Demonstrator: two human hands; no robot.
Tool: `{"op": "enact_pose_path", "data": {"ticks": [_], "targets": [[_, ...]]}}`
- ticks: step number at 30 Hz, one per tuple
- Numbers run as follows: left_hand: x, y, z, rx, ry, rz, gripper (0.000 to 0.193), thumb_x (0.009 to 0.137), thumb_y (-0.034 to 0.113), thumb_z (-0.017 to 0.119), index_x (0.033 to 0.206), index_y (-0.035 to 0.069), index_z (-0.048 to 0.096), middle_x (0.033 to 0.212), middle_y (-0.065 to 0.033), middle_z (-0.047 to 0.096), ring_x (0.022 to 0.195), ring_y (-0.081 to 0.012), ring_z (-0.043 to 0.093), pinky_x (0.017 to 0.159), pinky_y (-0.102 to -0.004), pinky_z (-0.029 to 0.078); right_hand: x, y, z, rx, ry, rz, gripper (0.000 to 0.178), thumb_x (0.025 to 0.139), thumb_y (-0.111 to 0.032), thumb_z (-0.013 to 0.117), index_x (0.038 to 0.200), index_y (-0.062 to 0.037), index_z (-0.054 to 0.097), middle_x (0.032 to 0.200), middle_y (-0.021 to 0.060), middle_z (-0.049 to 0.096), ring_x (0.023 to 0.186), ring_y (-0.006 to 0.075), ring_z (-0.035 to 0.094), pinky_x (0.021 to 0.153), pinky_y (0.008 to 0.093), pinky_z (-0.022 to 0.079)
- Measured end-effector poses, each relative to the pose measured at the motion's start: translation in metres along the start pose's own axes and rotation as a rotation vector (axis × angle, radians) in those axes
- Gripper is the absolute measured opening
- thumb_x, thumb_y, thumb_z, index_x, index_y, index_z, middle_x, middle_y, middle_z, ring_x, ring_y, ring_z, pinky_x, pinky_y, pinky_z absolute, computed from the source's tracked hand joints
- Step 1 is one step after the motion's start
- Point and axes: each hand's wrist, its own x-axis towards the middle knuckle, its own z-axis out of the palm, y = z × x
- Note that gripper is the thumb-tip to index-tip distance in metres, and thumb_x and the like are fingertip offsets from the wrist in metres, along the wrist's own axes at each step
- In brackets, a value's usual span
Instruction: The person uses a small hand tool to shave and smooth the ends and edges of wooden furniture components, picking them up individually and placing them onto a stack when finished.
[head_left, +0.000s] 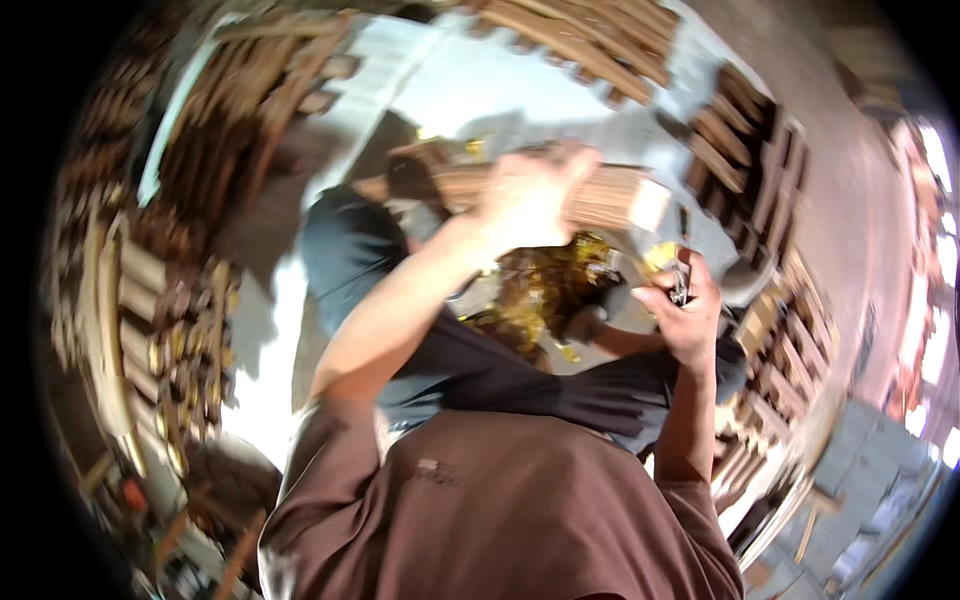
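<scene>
My left hand (545,195) reaches across and is closed over the top of a long brown wooden block (605,195), smeared by motion. The block lies crosswise in front of me; its right end is pale and its side looks layered. To the right, my right hand (688,310) is closed round a small dark metal tool (680,285) whose kind I cannot make out. A yellow scrap (660,256) shows beside that tool, apart from the block's end. Crumpled shiny yellow film (545,290) lies between my legs, below the block.
Stacks of brown wooden pieces surround me: one at the far left (235,130), one at the far middle (580,40), others at the right (745,150) and lower right (785,370). More wood and yellow-marked pieces (195,350) lie at the left.
</scene>
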Motion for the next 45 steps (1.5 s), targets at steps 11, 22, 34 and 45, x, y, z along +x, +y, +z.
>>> {"op": "enact_pose_path", "data": {"ticks": [11, 22, 34, 45], "targets": [[-0.002, 0.009, 0.001, -0.03, -0.196, 0.157, 0.073, 0.056, 0.005, 0.076, 0.126, 0.009, 0.052, 0.112, -0.0141, 0.061, 0.083, -0.0341, 0.068, 0.074, -0.0436, 0.056, -0.013, 0.092, 0.031, 0.145, 0.128, 0.406, 0.015, 0.081, -0.004, 0.075, 0.09, -0.0003, 0.064, 0.071, 0.0009, 0.062, 0.06, 0.0089, 0.054, 0.055, 0.0254, 0.045], [0.005, 0.009, -0.004, 0.035, -0.168, 0.058, 0.07, 0.057, 0.016, 0.081, 0.119, 0.01, 0.051, 0.123, -0.0162, 0.06, 0.099, -0.0356, 0.067, 0.084, -0.0439, 0.056, 0.003, 0.158, 0.032, 0.529, 0.367, 0.407, 0.023, 0.096, -0.023, 0.065, 0.091, -0.0012, 0.07, 0.069, 0.0009, 0.063, 0.06, 0.0078, 0.053, 0.053, 0.0255, 0.042], [0.098, 0.033, -0.086, -0.76, 0.623, -0.274, 0.083, 0.074, 0.012, 0.086, 0.142, 0.002, 0.041, 0.12, -0.0167, 0.062, 0.106, -0.027, 0.061, 0.097, -0.0426, 0.053, -0.016, 0.083, 0.037, -0.265, 0.399, -0.257, 0.047, 0.064, -0.029, 0.084, 0.099, -0.0075, 0.061, 0.101, 0.0178, 0.064, 0.093, 0.0373, 0.064, 0.077, 0.0449, 0.054], [0.19, 0.026, -0.101, -0.957, 0.498, -0.476, 0.084, 0.077, 0.048, 0.078, 0.146, 0.014, 0.046, 0.155, -0.0126, 0.035, 0.142, -0.034, 0.033, 0.117, -0.0577, 0.025, -0.035, 0.031, -0.008, -0.796, 0.884, -0.506, 0.045, 0.07, -0.024, 0.063, 0.105, 0.0053, 0.063, 0.073, 0.0061, 0.058, 0.078, 0.0235, 0.054, 0.053, 0.0326, 0.043]]}}
